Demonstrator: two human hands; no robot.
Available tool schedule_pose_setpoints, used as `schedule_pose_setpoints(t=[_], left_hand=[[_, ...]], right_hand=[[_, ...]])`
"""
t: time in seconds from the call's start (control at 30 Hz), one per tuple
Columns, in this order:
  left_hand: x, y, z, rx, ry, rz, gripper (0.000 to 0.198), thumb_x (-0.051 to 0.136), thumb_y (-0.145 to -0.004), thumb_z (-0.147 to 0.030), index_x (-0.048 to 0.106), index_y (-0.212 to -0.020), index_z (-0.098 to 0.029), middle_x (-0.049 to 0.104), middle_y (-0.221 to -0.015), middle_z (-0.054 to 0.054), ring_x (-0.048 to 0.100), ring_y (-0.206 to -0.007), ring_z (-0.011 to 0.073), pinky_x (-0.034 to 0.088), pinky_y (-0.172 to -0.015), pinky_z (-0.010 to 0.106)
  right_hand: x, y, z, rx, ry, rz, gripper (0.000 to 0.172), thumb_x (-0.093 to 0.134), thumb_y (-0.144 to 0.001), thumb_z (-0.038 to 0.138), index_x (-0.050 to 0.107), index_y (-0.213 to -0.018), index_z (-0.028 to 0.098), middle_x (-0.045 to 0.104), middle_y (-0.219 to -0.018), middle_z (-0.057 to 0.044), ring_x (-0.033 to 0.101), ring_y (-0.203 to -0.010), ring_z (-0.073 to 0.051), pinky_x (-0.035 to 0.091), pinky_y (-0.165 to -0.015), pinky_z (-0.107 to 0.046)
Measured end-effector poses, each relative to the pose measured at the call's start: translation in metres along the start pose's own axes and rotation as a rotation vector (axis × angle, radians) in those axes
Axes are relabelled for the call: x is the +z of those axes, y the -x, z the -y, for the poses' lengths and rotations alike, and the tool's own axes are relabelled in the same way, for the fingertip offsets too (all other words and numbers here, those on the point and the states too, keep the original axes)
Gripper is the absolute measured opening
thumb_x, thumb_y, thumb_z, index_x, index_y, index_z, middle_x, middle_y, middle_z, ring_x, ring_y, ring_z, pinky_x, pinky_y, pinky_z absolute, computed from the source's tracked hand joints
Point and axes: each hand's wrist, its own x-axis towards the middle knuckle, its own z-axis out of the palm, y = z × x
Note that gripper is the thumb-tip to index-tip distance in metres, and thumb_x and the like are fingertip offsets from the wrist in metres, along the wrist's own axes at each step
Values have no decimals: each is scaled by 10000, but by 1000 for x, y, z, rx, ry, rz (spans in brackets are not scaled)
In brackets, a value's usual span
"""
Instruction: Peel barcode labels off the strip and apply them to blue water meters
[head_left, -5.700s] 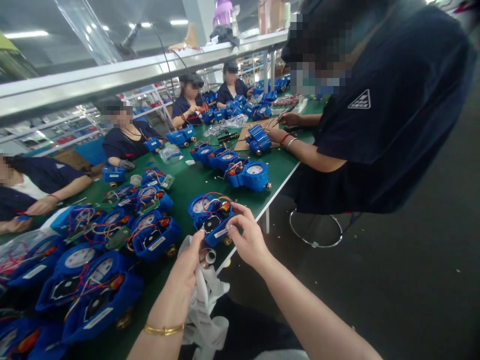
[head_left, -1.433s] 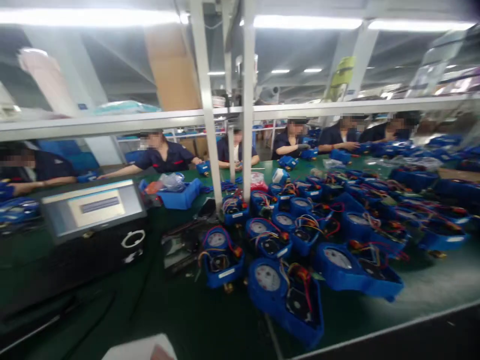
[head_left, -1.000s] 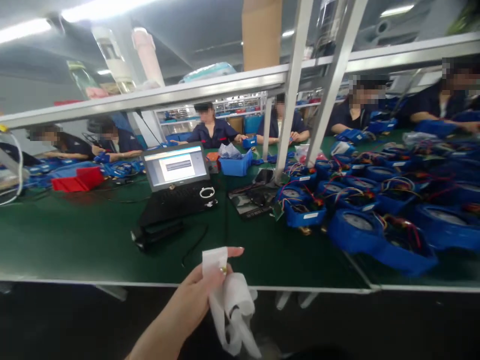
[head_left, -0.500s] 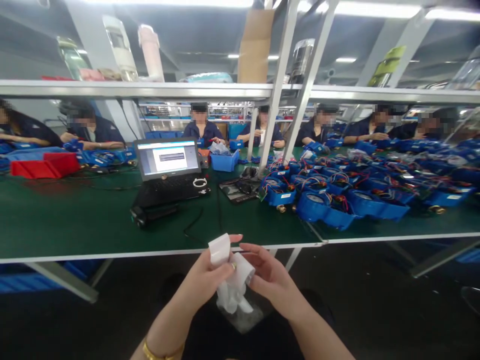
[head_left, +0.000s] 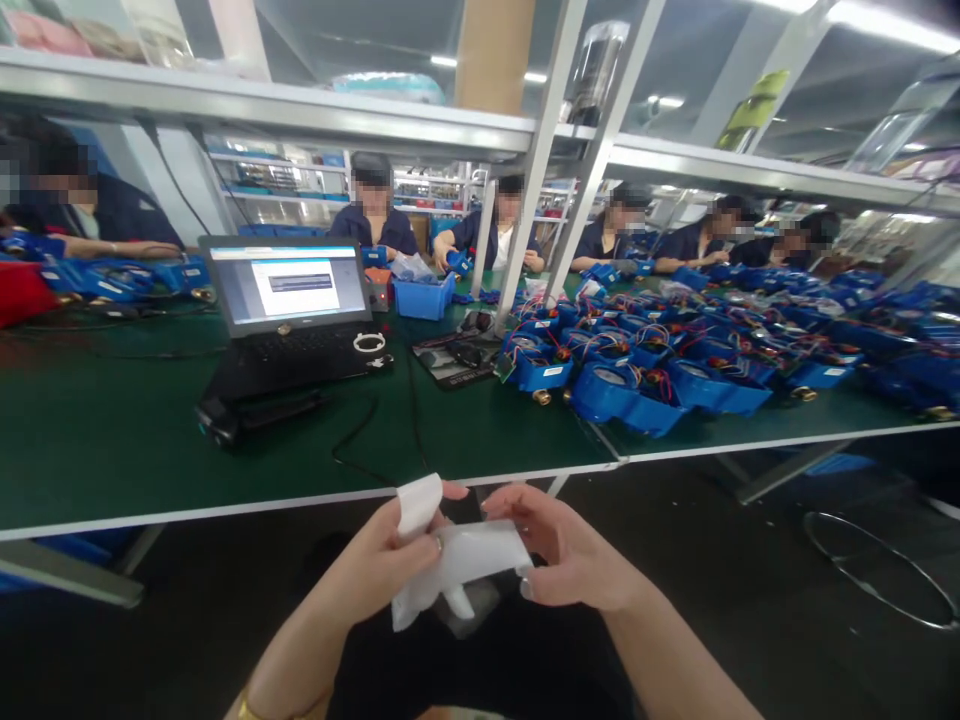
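Both my hands are in front of my lap, just below the green table's front edge [head_left: 300, 498]. My left hand [head_left: 390, 550] is closed on a strip of white label backing paper [head_left: 457, 560], one end sticking up past the thumb. My right hand [head_left: 562, 550] pinches the other side of the same strip, fingers curled. The paper is crumpled and hangs down between the hands. An open laptop [head_left: 289, 310] with a lit screen stands on the table ahead of my hands.
Several blue water meters with red and blue wires [head_left: 622, 385] crowd the table's right half. A black scanner [head_left: 255, 415] and its cable lie before the laptop. A blue bin [head_left: 424, 297] and metal shelf posts [head_left: 536, 170] stand behind. Several seated people work across the table.
My view swung left from the meters to the laptop. My right hand joined the left on the white paper strip, and both now pull it wider apart.
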Motion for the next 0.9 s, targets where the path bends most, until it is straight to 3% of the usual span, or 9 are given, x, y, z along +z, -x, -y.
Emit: schedule_pose_setpoints(t=[0.1, 0.17, 0.23, 0.33, 0.43, 0.53, 0.63, 0.8, 0.9], left_hand=[[-2, -8, 6, -24, 28, 2, 462, 620, -713, -261, 556, -1163, -173, 485, -718, -17, 420, -560, 105, 327, -500, 204], [-1, -11, 8, -26, 72, -12, 439, 648, -704, -266, 585, -1127, -165, 487, -711, -17, 428, -559, 102, 326, -500, 199], [1, -14, 7, -6, 141, -43, 415, 689, -688, -277, 617, -1080, -161, 501, -697, -15, 450, -558, 104, 342, -510, 200], [5, -18, 4, 36, 289, -179, 393, 729, -670, -272, 635, -1039, -175, 570, -691, -6, 522, -585, 126, 406, -562, 214], [10, -21, 0, 54, 436, -316, 391, 751, -636, -223, 635, -1007, -182, 629, -710, 1, 572, -621, 141, 446, -609, 226], [13, -26, -2, 47, 460, -375, 365, 753, -606, -185, 654, -956, -168, 654, -714, 13, 570, -620, 136, 447, -601, 218], [13, -30, 0, 32, 456, -436, 330, 769, -582, -157, 679, -900, -165, 655, -693, 7, 558, -609, 118, 443, -590, 195], [10, -32, 0, 38, 554, -501, 321, 827, -499, -162, 706, -796, -163, 668, -737, 20, 584, -632, 132, 469, -584, 198], [5, -32, -7, 48, 578, -659, 318, 823, -492, -180, 713, -789, -149, 653, -715, 29, 584, -629, 142, 494, -576, 210]], right_hand=[[-5, -6, -4, 37, 42, -34, 409, 752, -675, 373, 601, -991, 161, 519, -904, -36, 499, -757, -133, 397, -638, -238], [-7, -12, -8, 5, 147, -110, 338, 728, -712, 424, 645, -903, 158, 500, -970, -60, 500, -772, -136, 409, -615, -234], [-9, -17, -13, -28, 156, -186, 391, 723, -725, 462, 645, -991, 186, 510, -1041, -76, 524, -794, -148, 442, -633, -251], [-8, -24, -26, -48, -20, -297, 540, 680, -754, 546, 547, -1167, 224, 589, -995, -71, 572, -803, -167, 473, -693, -292], [3, -30, -43, -59, -104, -252, 533, 704, -707, 585, 583, -1054, 200, 613, -1000, -73, 580, -880, -194, 469, -769, -322], [20, -35, -55, -25, -44, -181, 437, 766, -665, 492, 604, -944, 197, 622, -904, -38, 568, -851, -193, 458, -777, -332], [27, -39, -58, -21, 10, -247, 277, 719, -720, 405, 593, -844, 191, 600, -808, -10, 544, -781, -163, 437, -737, -299], [18, -38, -62, 32, 117, -349, 170, 645, -731, 300, 525, -730, 179, 535, -674, 15, 491, -638, -125, 383, -587, -245], [12, -34, -62, 22, 109, -368, 159, 609, -710, 224, 453, -708, 194, 586, -712, 2, 522, -670, -136, 385, -598, -248]])
